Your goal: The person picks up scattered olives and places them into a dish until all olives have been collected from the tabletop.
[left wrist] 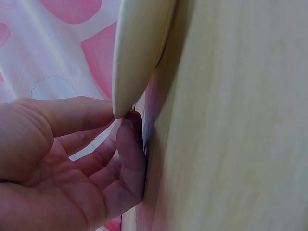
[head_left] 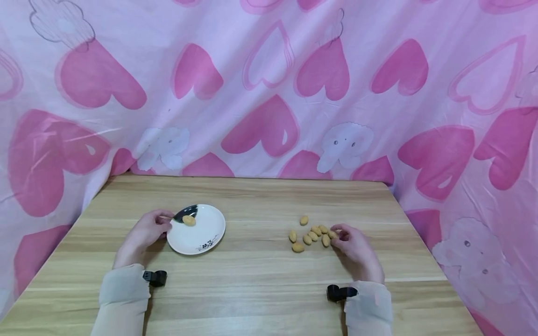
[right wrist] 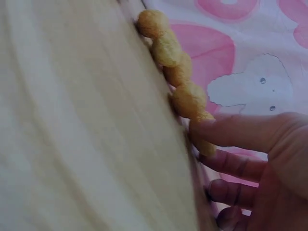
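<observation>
"Head view: what positions do I record?"

"I see a white plate [head_left: 185, 240] on the left part of the wooden table [head_left: 244, 289], with a dark patch at its far left and a floral print near its near edge. One tan nut [head_left: 189, 220] lies on it, at the border of the dark patch. The left hand [head_left: 145, 232] grips the plate's left rim. Well apart, to the right, lie eight loose nuts [head_left: 313, 235]; beside them the right hand [head_left: 357, 245] pinches a ninth nut [head_left: 332, 234]. A pink heart-print cloth [head_left: 260, 123] hangs behind."

"Left wrist view?"

"I see the plate edge-on. The thumb [left wrist: 82, 115] meets its rim, and the fingers [left wrist: 130, 154] curl close to its underside; the grip is narrow."

"Right wrist view?"

"I count five nuts in an overlapping row. The one nearest the hand is held between thumb and fingertips, close to the table; the other fingers are loosely bent."
</observation>
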The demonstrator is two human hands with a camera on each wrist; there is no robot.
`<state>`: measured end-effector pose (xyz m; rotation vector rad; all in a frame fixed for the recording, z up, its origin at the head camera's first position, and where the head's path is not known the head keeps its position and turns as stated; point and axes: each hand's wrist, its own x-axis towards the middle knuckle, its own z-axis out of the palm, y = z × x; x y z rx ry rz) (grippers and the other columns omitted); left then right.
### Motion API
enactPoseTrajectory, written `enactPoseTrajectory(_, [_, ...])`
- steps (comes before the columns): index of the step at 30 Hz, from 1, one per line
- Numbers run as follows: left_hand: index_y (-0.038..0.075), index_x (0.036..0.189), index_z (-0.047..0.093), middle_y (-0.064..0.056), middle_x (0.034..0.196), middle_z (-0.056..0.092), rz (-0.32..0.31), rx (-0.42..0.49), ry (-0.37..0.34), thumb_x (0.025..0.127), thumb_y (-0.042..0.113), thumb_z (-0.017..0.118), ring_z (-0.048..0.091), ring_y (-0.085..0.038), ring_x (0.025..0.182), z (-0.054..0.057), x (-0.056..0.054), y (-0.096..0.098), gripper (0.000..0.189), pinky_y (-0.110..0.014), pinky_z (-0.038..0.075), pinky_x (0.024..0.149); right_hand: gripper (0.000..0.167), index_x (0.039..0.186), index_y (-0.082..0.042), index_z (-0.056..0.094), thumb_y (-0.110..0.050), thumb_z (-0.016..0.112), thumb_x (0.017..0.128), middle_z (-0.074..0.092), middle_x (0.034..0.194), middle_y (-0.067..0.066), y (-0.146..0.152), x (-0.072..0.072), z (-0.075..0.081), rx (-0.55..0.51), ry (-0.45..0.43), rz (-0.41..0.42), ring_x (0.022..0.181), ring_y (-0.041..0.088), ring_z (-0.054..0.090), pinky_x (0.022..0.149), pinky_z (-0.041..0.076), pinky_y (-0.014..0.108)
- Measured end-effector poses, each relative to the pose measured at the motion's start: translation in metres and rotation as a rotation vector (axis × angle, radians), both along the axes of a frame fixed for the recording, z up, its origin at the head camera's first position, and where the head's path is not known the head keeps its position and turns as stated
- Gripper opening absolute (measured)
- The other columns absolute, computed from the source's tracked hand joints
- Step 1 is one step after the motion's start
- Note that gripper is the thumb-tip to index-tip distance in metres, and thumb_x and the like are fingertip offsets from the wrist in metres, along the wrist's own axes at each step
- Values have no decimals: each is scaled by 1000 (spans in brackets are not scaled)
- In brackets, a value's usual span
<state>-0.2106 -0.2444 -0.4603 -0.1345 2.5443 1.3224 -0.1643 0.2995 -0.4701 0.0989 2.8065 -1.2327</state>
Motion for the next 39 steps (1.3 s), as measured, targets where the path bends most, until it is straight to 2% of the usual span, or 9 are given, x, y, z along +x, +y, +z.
enactPoseTrajectory(6, [-5,134,47,-24,112,54,4,10,-7,95,4,51,54,-29,91,1,-1,0,40,-35,48,75,15,104,-3,60,-3,65,91,56,89,9,-1,-1,-2,-13,31,-35,77,20,53,67,45,32])
enactPoseTrajectory(9, [-6,133,47,-24,112,55,5,14,-4,95,3,51,55,-29,91,0,0,0,40,-35,48,74,16,106,-3,58,-3,65,91,53,90,11,-1,1,2,-75,14,-63,78,22,52,67,47,33])
enactPoseTrajectory(13, [-4,135,47,-23,113,54,15,27,-24,95,4,52,54,-30,94,-1,-2,0,40,-35,48,76,22,111,-6,57,-7,66,91,53,95,13,-2,2,13,-69,47,-71,83,25,52,69,47,35])
enactPoseTrajectory(16, [-4,135,47,-23,114,54,17,35,-26,96,5,52,53,-30,94,-1,-2,0,40,-35,48,77,25,114,-7,59,-8,67,90,56,98,12,-2,1,20,6,123,-49,85,25,54,70,47,36])
enactPoseTrajectory(20, [-5,133,48,-23,112,55,8,26,-12,95,4,52,54,-30,93,-3,-1,0,40,-34,48,75,25,113,-6,60,-10,68,89,58,96,11,-9,0,24,39,192,-31,81,23,56,67,48,35])
enactPoseTrajectory(28, [-7,132,47,-24,111,56,-1,24,23,95,2,51,55,-28,91,-1,-2,-3,39,-33,50,73,23,108,-9,62,-13,72,87,59,93,7,-46,-6,32,28,284,-4,76,20,56,62,47,32])
enactPoseTrajectory(34, [-6,133,47,-23,111,55,-2,20,6,95,2,50,55,-29,92,1,-1,-3,39,-34,49,73,22,105,-9,65,-8,74,85,60,88,4,-77,-9,36,-26,374,83,74,18,58,62,48,30])
enactPoseTrajectory(39, [-5,133,47,-24,113,55,0,11,-5,96,3,51,54,-30,94,0,0,-1,39,-36,50,75,23,105,-10,65,-6,74,84,59,88,2,-98,-11,34,-70,382,144,71,16,57,57,48,27])
